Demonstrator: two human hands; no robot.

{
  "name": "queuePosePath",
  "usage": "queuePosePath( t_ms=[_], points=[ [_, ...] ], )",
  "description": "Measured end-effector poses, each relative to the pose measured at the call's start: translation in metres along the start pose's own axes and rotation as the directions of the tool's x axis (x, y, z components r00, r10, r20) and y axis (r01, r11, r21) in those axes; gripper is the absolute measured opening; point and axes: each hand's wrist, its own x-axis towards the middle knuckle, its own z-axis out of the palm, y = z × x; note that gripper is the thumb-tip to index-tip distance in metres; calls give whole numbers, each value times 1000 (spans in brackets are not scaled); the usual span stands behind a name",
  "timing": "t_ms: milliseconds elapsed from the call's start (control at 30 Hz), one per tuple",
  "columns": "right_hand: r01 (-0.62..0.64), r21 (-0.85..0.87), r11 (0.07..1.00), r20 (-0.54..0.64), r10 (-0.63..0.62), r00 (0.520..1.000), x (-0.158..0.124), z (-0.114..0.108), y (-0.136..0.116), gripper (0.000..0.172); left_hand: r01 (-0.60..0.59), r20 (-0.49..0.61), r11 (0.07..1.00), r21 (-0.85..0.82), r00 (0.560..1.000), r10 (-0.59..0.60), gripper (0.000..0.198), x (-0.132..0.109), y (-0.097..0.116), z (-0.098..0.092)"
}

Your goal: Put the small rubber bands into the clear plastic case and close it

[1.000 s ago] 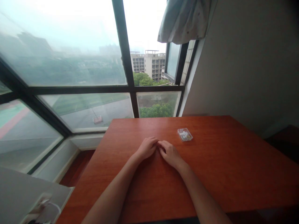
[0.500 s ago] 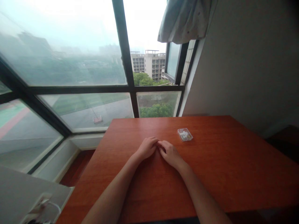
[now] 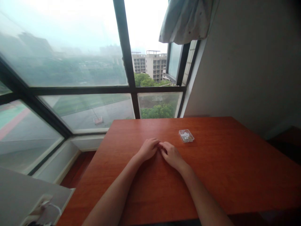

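Both my hands rest on the reddish-brown table (image 3: pixel 223 163), meeting at the fingertips near its middle. My left hand (image 3: pixel 150 148) is bent inward, its fingers curled and pressed together. From the other side my right hand (image 3: pixel 171 153) leans in, fingers also curled, its fingertips touching those of the left. The undersides of the fingers are hidden, so I cannot see whether anything small lies in them. Beyond my right hand, apart from it, sits a small clear plastic box (image 3: pixel 186 136) with whitish and brownish bits inside that I cannot make out.
A dark-framed window (image 3: pixel 82 91) runs behind and left of the table, with one pane swung outward. A grey curtain (image 3: pixel 188 23) hangs at the top right, beside a wall (image 3: pixel 240 69). A socket with a white plug and cable (image 3: pixel 45 204) is at lower left.
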Motion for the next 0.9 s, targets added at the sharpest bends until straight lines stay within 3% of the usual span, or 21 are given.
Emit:
queuePosePath(
  t_ms=[200,333,467,533,700,900],
  points=[
    [29,-26,999,-22,-30,999,1,2,4,27,-1,-9,1000,-28,1000,0,18,-1,0,0],
    [-21,-202,979,-211,-23,977,5,-8,23,27,18,-58,995,-94,998,-24,24,-1,-1,-1],
    [-237,-355,904,-496,32,868,5,-25,51,22,62,-103,994,-88,992,-71,20,-2,-3,-3],
    [-345,-397,851,-583,56,810,2,-29,63,25,74,-126,994,-75,988,-83,18,-2,-5,-3],
    [-495,-419,762,-652,127,748,-4,-24,78,34,111,-172,993,-45,978,-117,15,-3,-9,-3],
    [-529,-330,782,-700,174,693,-7,-28,82,21,126,-120,992,-27,984,-128,16,-3,-7,-5]
  ],
)
